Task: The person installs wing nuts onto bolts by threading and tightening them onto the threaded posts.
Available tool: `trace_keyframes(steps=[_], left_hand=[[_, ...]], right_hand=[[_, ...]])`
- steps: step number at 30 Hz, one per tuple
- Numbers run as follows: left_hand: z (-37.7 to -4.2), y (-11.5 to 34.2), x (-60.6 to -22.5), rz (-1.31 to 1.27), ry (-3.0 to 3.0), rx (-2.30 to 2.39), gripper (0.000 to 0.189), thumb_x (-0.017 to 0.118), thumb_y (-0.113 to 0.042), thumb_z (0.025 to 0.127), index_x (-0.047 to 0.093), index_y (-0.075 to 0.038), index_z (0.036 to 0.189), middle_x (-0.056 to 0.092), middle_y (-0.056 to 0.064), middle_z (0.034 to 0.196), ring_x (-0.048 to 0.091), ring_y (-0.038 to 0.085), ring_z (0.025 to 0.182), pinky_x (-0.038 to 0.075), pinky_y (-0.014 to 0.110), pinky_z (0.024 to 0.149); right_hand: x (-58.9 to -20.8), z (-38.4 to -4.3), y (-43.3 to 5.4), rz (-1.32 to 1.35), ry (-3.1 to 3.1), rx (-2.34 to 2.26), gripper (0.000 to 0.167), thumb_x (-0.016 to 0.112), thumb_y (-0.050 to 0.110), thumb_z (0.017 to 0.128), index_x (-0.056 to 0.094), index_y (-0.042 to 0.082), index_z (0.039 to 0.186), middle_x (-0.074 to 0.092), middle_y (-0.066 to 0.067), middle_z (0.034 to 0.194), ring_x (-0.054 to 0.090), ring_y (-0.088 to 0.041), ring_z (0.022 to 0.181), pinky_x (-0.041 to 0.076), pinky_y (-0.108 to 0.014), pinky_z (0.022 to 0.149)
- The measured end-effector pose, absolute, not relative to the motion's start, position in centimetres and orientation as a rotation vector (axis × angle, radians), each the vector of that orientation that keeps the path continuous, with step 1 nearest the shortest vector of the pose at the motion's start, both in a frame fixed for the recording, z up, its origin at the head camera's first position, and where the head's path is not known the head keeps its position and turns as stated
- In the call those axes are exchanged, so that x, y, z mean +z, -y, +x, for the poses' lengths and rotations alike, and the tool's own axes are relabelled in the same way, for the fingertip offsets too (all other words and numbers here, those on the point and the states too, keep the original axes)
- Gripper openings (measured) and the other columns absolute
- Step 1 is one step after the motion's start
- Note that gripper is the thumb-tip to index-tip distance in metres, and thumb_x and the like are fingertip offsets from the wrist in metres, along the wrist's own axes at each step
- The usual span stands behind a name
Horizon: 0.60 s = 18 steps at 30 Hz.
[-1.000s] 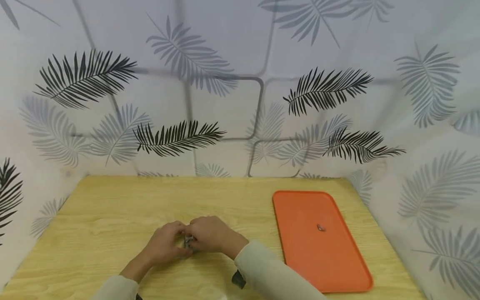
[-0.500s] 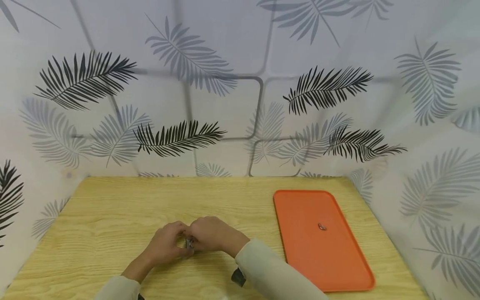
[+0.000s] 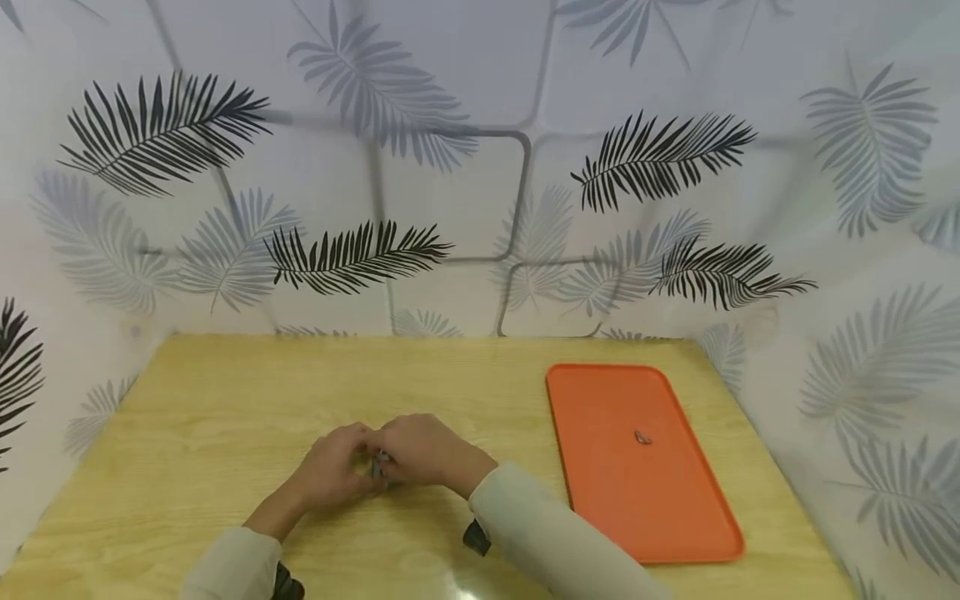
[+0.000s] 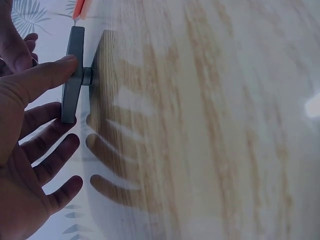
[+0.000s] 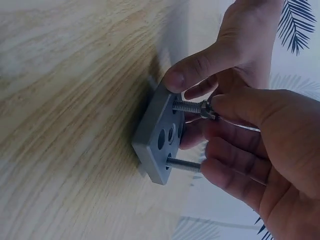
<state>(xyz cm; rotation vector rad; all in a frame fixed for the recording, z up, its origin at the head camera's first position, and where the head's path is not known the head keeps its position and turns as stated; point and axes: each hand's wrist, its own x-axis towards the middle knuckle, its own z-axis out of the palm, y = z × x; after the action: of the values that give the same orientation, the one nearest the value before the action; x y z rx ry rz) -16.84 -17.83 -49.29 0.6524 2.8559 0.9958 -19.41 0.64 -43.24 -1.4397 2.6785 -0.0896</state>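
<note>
Pinching, the left hand (image 3: 330, 468) holds a grey drilled plate (image 3: 378, 468) over the wood-grain table (image 3: 225, 400) in head view. Left wrist view: its edge is straight, smooth. Right wrist view: right hand (image 5: 280, 150) pinches a metal nut (image 5: 205, 109) on a threaded bolt (image 5: 187, 106).

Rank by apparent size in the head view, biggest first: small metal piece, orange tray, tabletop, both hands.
1. Tabletop
2. Orange tray
3. Left hand and right hand: too alike to rank
4. Small metal piece
</note>
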Motion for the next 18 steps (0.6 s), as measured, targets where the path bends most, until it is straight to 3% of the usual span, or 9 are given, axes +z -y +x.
trace_keyframes(steps=[5, 8, 18], left_hand=[[-16.68, 18.19, -48.98, 0.637, -2.852, 0.992, 0.042, 0.085, -0.027, 0.079, 0.071, -0.017, 0.117, 0.069, 0.001, 0.111, 0.065, 0.025, 0.105, 0.052, 0.05, 0.089], [-16.72, 18.19, -48.81, 0.613, -2.836, 0.998, 0.04, 0.086, -0.028, 0.077, 0.071, -0.018, 0.113, 0.069, 0.001, 0.112, 0.065, 0.026, 0.107, 0.05, 0.052, 0.092], [-16.76, 17.91, -48.58, 0.628, -2.84, 0.985, 0.045, 0.089, -0.028, 0.073, 0.07, -0.015, 0.112, 0.07, 0.003, 0.114, 0.065, 0.029, 0.109, 0.051, 0.052, 0.093]], right_hand=[[-42.73, -19.69, -0.67, -1.451, -2.563, -0.177, 0.028, 0.066, 0.021, 0.095, 0.067, 0.017, 0.122, 0.073, 0.005, 0.096, 0.059, -0.004, 0.075, 0.048, -0.019, 0.071], [-42.54, -19.93, -0.62, -1.472, -2.516, -0.18, 0.027, 0.07, 0.025, 0.094, 0.068, 0.016, 0.119, 0.072, 0.004, 0.102, 0.062, -0.004, 0.083, 0.05, -0.02, 0.077], [-42.74, -20.17, 0.09, -1.426, -2.59, 0.011, 0.013, 0.072, 0.031, 0.092, 0.07, 0.019, 0.087, 0.064, 0.008, 0.077, 0.046, -0.002, 0.064, 0.041, -0.018, 0.06]])
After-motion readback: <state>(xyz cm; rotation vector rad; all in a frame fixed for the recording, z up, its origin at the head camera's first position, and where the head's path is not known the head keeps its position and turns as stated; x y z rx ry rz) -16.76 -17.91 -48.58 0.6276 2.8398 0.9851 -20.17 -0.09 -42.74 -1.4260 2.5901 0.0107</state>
